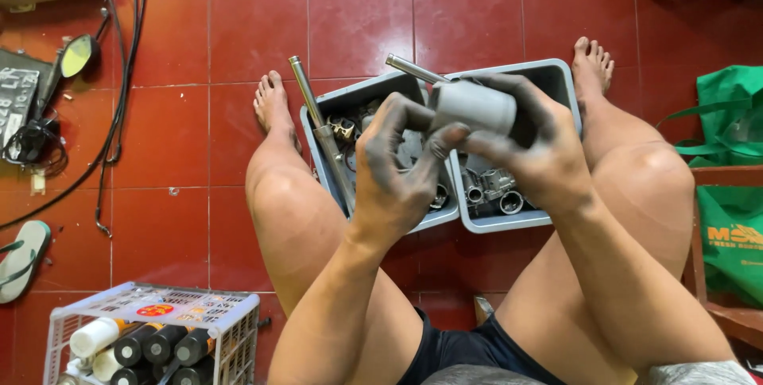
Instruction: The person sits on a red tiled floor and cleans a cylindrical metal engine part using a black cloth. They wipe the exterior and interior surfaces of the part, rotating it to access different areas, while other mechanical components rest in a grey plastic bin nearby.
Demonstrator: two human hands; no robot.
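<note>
Fingers (445, 140) of grease-blackened left hand (395, 170) curl under grey metal cylinder part (474, 104), thumb pressing its end. Right hand (534, 144) wraps cylinder from other side, fingers closed round it. Part held above two grey plastic bins (566, 75) of metal pieces on red tiled floor (358, 19), between bare knees. Long steel rod (318, 123) leans in left bin.

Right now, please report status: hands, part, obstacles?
Left hand and right hand both grip the grey cylinder. Held above two grey bins of metal parts. Nothing between.
</note>
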